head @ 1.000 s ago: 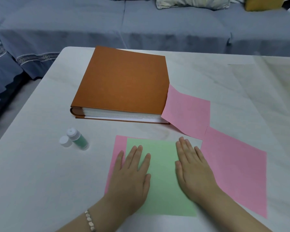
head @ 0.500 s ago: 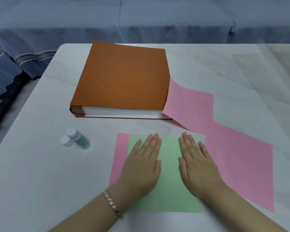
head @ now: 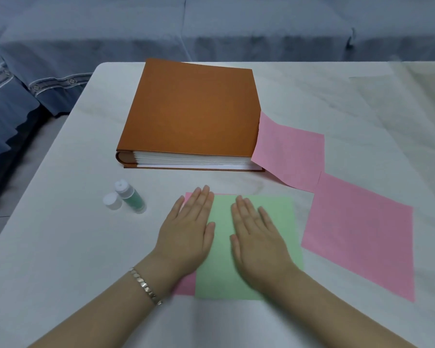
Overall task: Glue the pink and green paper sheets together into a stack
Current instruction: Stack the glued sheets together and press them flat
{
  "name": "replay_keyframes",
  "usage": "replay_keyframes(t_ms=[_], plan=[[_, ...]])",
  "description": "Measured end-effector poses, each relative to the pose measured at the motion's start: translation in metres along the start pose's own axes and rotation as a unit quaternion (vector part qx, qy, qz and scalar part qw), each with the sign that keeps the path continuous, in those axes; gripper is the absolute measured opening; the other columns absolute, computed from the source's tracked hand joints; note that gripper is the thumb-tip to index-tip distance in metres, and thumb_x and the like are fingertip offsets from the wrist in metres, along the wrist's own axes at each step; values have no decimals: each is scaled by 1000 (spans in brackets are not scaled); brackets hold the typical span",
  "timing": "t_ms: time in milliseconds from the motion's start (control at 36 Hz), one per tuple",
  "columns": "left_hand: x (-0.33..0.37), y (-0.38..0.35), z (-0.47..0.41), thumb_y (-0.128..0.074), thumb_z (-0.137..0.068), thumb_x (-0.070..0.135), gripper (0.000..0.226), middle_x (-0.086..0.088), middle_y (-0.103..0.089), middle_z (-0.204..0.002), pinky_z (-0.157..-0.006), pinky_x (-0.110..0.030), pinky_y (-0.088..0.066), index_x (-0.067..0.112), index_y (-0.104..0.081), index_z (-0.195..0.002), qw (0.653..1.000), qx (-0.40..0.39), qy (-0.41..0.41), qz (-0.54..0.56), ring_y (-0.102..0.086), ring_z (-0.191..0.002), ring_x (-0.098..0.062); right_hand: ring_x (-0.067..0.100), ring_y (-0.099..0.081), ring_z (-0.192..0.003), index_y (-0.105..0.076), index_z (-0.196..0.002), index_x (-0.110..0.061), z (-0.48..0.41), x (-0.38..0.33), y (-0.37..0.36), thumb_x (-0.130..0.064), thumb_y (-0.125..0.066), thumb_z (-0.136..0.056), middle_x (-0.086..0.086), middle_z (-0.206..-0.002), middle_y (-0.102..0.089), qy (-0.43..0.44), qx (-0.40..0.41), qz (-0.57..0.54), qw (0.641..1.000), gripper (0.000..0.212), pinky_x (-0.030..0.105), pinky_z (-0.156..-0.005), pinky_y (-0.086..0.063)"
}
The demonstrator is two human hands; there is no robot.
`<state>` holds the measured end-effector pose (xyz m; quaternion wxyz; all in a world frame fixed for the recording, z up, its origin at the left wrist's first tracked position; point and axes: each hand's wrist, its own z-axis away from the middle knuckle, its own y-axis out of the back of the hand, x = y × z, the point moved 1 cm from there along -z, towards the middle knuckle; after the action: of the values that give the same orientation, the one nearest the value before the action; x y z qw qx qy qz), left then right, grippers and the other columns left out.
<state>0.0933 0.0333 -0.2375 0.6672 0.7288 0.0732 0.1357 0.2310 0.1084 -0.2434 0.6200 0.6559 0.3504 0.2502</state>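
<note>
The green sheet (head: 286, 222) lies on a pink sheet (head: 185, 285) on the table (head: 60, 247), under both palms. The left hand (head: 189, 234) covers the green sheet's left edge, hiding most of the pink strip, so the overlap is probably offset. The right hand (head: 256, 242) rests near the middle. Both hands lie flat, palms down, with straight fingers pointing away.

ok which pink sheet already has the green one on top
The pink sheet under the left hand, showing only as a strip beside the green sheet; the other two, at right, carry no green.
</note>
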Motion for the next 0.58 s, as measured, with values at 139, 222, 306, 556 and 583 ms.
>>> replay_keyframes(t_ms=[139,222,306,556,583], plan=[[-3,-1,-1,-30,-89,29,56,-12,-46,-141,-109,-33,-13,2,-48,-134,1000,3,-6,-9,-45,-130,-24,26,-51,-126,-56,-127,1,11,-13,0,-26,-6,-98,16,-135,-53,15,-7,-13,1000,64,36,-108,-17],[-3,0,-1,-30,-89,29,56,-11,-46,-141,-109,-33,-14,2,-48,-135,1000,3,-10,-12,-45,-130,-24,25,-48,-128,-54,-129,0,21,-5,2,-28,0,-97,15,-137,-51,12,-7,2,1000,69,36,-108,-17],[-3,-1,-1,-30,-89,29,56,-12,-46,-141,-106,-37,-21,2,-48,-135,1000,3,-13,-12,-45,-129,-24,23,-37,-133,-51,-131,1,29,11,3,-28,-1,-98,16,-139,-49,1,-9,12,1000,67,36,-110,-14],[-3,-2,0,-29,-89,29,56,-13,-48,-139,-105,-39,-21,1,-49,-133,999,7,-9,-35,-48,-127,-26,19,-30,-132,-45,-134,3,54,67,18,-30,-3,-99,16,-141,-46,-31,-25,45,998,64,35,-111,-11],[0,-2,0,-29,-89,28,56,-14,-50,-138,-104,-40,-21,0,-50,-132,999,10,2,-36,-49,-126,-27,19,-30,-132,-45,-134,3,56,69,18,-30,-4,-99,16,-141,-46,-34,-26,47,998,63,35,-111,-11]])
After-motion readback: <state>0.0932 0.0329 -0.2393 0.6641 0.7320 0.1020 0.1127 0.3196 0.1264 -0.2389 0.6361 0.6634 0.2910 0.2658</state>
